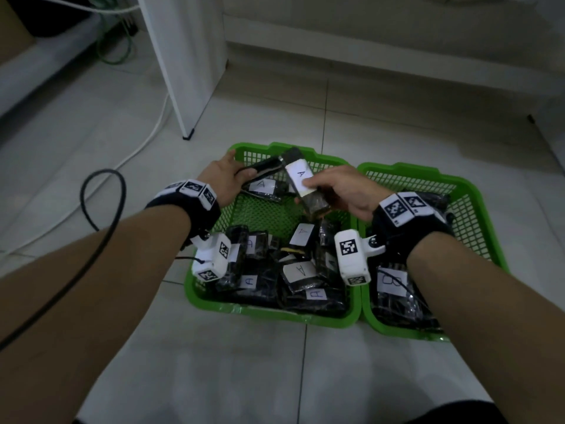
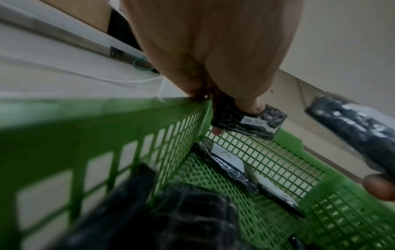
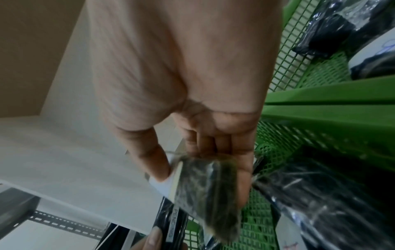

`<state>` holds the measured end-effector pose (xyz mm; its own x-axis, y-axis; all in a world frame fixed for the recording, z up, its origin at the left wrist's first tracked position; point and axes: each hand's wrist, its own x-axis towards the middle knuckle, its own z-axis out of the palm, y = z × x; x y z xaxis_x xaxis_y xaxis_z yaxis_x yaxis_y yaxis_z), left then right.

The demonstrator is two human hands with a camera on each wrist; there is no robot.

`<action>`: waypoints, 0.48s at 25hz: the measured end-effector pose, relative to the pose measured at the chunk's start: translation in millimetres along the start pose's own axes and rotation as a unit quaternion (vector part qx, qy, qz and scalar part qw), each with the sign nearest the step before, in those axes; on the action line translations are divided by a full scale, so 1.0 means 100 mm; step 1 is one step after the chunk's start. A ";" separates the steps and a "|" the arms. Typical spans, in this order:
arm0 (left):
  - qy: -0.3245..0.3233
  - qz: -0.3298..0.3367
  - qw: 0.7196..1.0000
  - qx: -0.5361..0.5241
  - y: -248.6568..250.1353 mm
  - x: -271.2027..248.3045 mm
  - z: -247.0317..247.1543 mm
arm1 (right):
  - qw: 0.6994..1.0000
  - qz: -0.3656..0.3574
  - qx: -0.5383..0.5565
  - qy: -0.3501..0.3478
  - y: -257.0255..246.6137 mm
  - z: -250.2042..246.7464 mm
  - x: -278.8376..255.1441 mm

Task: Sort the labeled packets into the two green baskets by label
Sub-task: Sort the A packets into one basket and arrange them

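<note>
Two green mesh baskets sit side by side on the floor: the left basket (image 1: 211,296) holds several black packets with white "A" labels, the right basket (image 1: 477,191) holds black packets, one labeled "B" (image 1: 391,281). My left hand (image 1: 227,175) grips a black packet (image 1: 266,166) over the far left corner of the left basket; in the left wrist view this packet (image 2: 250,121) shows a printed label. My right hand (image 1: 339,188) pinches a black packet labeled "A" (image 1: 301,179) above the left basket, thumb on its label; the right wrist view shows that packet (image 3: 205,189) between thumb and fingers.
A white cabinet panel (image 1: 189,56) stands behind the baskets at the left. A black cable (image 1: 101,215) and a white cable (image 1: 146,142) lie on the tiled floor to the left. A skirting wall (image 1: 397,47) runs behind.
</note>
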<state>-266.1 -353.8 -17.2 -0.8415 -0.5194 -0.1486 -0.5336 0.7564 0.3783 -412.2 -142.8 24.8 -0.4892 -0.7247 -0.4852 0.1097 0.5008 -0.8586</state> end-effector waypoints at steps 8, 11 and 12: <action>0.094 0.022 0.992 -0.078 -0.12 -0.06 0.29 | 0.993 -0.049 -0.085 0.068 0.03 0.39 -0.12; 0.109 0.035 0.990 -0.083 -0.18 -0.03 0.36 | 0.996 -0.004 -0.072 0.060 0.09 0.44 -0.15; 0.107 0.036 0.990 -0.081 -0.19 -0.02 0.37 | 0.991 -0.013 -0.094 0.095 0.11 0.45 -0.14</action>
<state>-257.0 -352.5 -58.2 -0.8304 -0.5522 0.0739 -0.4382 0.7293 0.5255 -365.4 -148.0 14.8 -0.6452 -0.6457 -0.4083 -0.0599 0.5756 -0.8155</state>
